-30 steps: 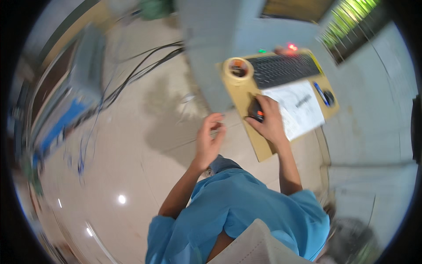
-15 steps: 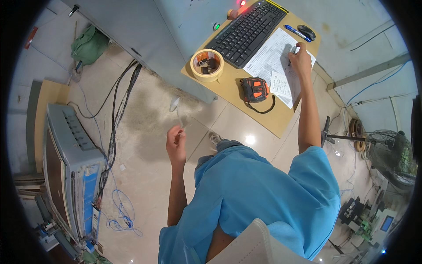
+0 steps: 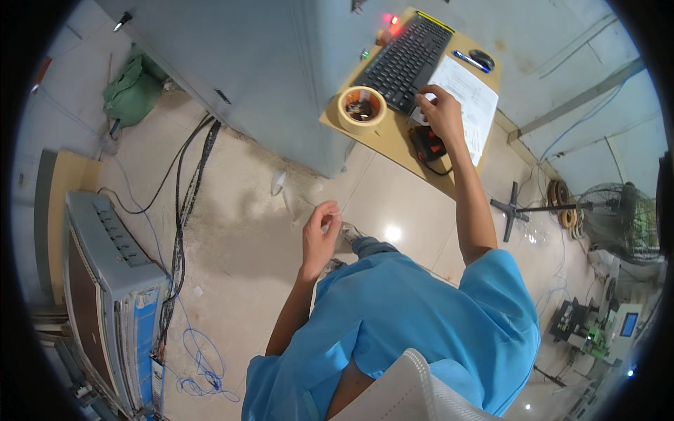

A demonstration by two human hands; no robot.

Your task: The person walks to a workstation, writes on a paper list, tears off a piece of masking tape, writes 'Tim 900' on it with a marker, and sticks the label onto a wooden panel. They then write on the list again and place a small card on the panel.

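Note:
My right hand (image 3: 444,116) hovers over the near part of the shelf, its fingertips pinched together. What they hold, if anything, is too small to make out. Below it, partly covered, lies a black-and-orange tape measure (image 3: 425,146) with a wrist strap. Printed paper sheets (image 3: 472,91) lie just right of that hand. A cream tape roll (image 3: 361,126) stands to its left, with small dark clips (image 3: 362,109) inside its ring. My left hand (image 3: 321,235) is held above the floor with curled fingers; a thin pale edge shows at the fingertips, too faint to name.
The tan shelf (image 3: 393,149) also carries a black keyboard (image 3: 406,62), a blue pen (image 3: 470,62) and a black mouse (image 3: 481,59). A grey cabinet (image 3: 260,77) adjoins it. Black cables (image 3: 188,189) cross the floor left; a fan (image 3: 618,223) stands right.
My right hand has moved left from the sheets to above the tape measure. My left hand has shifted right and slightly down, fingers still curled. The view has shifted a little.

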